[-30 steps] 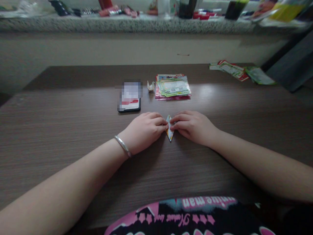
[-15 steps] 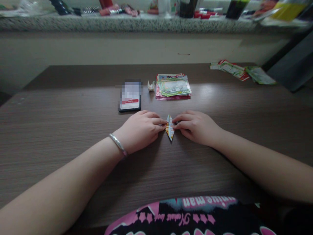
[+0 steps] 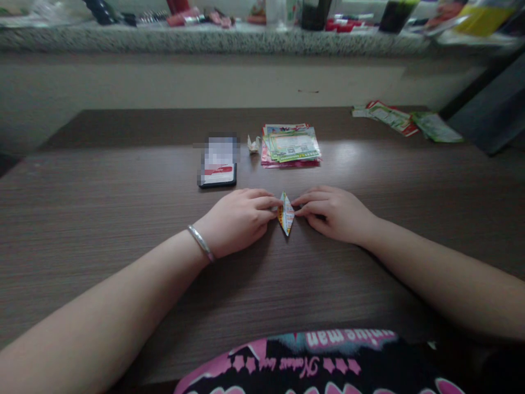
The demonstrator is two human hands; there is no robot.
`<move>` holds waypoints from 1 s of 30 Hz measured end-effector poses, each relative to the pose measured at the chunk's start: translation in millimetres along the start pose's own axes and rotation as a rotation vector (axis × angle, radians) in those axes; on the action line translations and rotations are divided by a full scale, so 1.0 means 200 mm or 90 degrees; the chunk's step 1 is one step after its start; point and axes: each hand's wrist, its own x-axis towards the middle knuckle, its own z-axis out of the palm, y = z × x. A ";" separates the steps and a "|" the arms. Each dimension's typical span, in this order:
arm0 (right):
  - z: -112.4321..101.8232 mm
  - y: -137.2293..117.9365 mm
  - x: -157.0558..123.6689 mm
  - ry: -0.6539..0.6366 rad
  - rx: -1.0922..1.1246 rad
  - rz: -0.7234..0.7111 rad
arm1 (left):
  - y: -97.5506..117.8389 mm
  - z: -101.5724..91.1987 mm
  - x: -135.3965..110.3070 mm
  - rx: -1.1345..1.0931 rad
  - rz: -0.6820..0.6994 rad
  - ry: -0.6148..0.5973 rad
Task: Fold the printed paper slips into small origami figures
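Note:
A small folded paper piece (image 3: pixel 286 214), diamond-shaped with colourful print, lies on the brown wooden table (image 3: pixel 123 197) in front of me. My left hand (image 3: pixel 238 220) rests with curled fingers, its fingertips pinching the paper's left edge. My right hand (image 3: pixel 334 213) mirrors it, fingertips pinching the right edge. A silver bangle (image 3: pixel 200 243) sits on my left wrist.
A phone (image 3: pixel 218 162) lies just beyond my left hand. Beside it are a tiny folded paper figure (image 3: pixel 253 144) and a stack of printed paper squares (image 3: pixel 291 145). More leaflets (image 3: pixel 404 120) lie at the far right. A cluttered stone ledge (image 3: pixel 229 38) runs behind the table.
The paper piece looks slightly wider and flatter than before, and my right fingertips have shifted a little to the right. Both arms stay in place.

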 end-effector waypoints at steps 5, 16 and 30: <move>0.01 -0.03 0.01 0.023 0.009 0.042 | 0.02 0.01 -0.01 0.002 -0.002 0.022; -0.01 -0.09 0.02 0.011 -0.006 0.108 | 0.07 0.03 0.00 -0.049 -0.043 0.019; 0.01 -0.07 0.01 0.022 -0.010 -0.027 | 0.08 -0.01 0.00 0.001 -0.050 0.001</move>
